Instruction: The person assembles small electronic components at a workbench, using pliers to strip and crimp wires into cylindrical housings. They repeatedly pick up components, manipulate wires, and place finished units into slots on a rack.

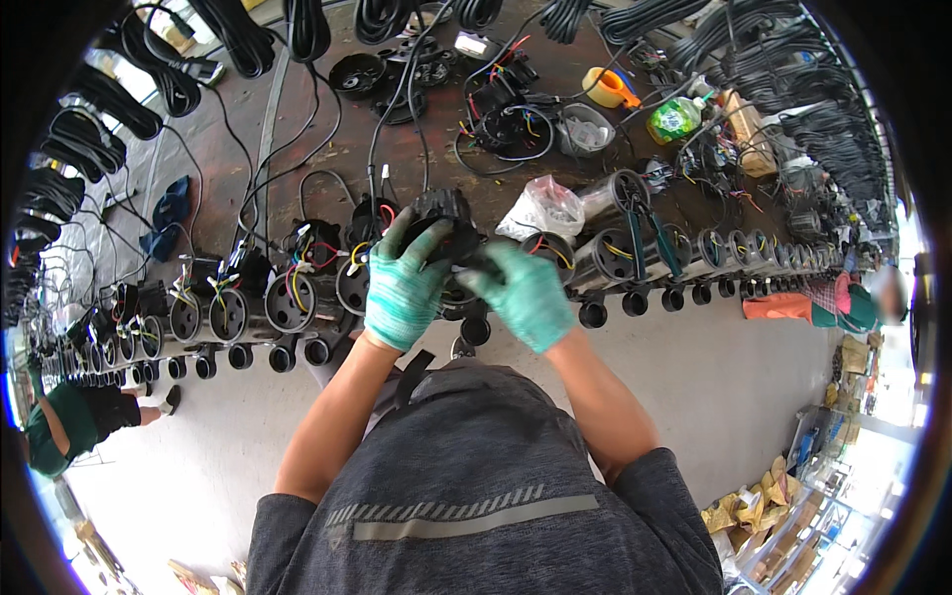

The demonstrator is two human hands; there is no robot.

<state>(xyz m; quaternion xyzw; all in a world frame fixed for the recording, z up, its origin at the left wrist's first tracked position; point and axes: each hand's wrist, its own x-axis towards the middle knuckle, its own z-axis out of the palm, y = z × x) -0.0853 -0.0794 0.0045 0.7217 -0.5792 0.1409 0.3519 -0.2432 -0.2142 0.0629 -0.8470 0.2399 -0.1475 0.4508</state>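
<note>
My left hand (405, 293), in a green-and-white knit glove, grips a black ribbed round part (443, 206) at the near edge of the bench. A black cable runs up from around this part. My right hand (531, 299), gloved alike, is smeared by motion, its fingertips close to the part's right side; whether they hold anything is hidden. Under and beside my hands stands a row of dark metal cylinder housings; the housing (290, 303) to the left shows coloured wires in its open end. Another housing (607, 256) sits to the right.
Green-handled pliers (654, 243) lean on the housings at right. Behind them are a white plastic bag (543, 210), a grey bowl (585, 129), an orange-yellow cup (607, 89) and a green bottle (676, 119). Coiled black cables (233, 38) hang along the far side. Other people are at both sides.
</note>
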